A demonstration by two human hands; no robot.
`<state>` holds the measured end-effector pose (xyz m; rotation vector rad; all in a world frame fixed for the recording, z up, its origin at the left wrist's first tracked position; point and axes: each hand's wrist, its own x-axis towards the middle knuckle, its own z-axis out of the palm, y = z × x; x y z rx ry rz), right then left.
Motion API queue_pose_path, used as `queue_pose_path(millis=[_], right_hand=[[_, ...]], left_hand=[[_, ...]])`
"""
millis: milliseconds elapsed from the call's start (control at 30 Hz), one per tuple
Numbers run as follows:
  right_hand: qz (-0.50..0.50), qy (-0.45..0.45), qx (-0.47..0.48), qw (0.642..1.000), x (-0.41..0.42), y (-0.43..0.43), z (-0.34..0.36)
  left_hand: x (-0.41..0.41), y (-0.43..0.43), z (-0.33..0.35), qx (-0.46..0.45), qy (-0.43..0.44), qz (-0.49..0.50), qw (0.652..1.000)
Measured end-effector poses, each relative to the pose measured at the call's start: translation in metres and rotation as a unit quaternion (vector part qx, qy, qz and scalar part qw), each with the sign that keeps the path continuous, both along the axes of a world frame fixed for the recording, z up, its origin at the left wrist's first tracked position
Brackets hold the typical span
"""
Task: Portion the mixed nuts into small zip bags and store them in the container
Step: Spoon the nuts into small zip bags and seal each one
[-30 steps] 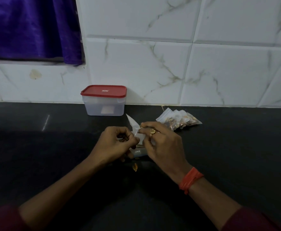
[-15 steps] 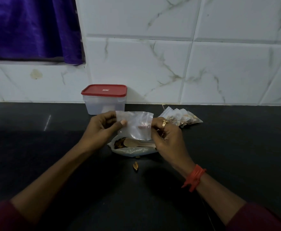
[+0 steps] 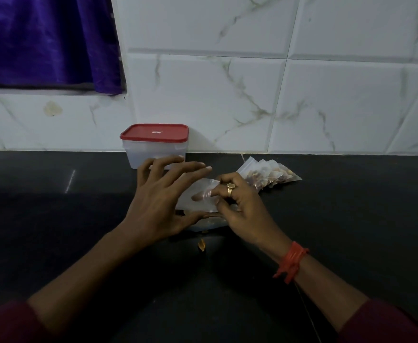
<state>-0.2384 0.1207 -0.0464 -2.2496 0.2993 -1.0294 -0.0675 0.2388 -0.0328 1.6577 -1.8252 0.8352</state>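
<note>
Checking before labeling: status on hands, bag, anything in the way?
Left hand open, fingers spread. Right hand pinches empty zip bag, finger inside. Container lidded. Loose nut on counter.

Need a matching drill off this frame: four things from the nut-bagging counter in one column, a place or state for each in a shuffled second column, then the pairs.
Things
1. container
2. filled bags
3. empty bag
4. loose nut

Place or state
A. heaped on the counter, right of the container
B. alone on the counter, nearest the person
C. against the wall, red lid on
D. held by the right hand

Pairs: 1-C, 2-A, 3-D, 4-B
</note>
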Motion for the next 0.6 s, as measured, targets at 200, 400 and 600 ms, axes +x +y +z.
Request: queue_pose_path(millis=[200,400,600], right_hand=[[0.007,-0.019,-0.019,1.0,-0.008,-0.009,0.016],[-0.132,0.219,-0.231,0.939,-0.038,-0.04,0.019],[-0.134,0.244,-0.202,0.939,-0.034,-0.039,0.019]], left_hand=[[0.012,0.003,0.003,-0.005,0.109,0.001,0.994],[0.04,0.005,0.004,0.012,0.298,0.009,0.955],[0.043,0.006,-0.003,0.045,0.349,0.009,0.936]])
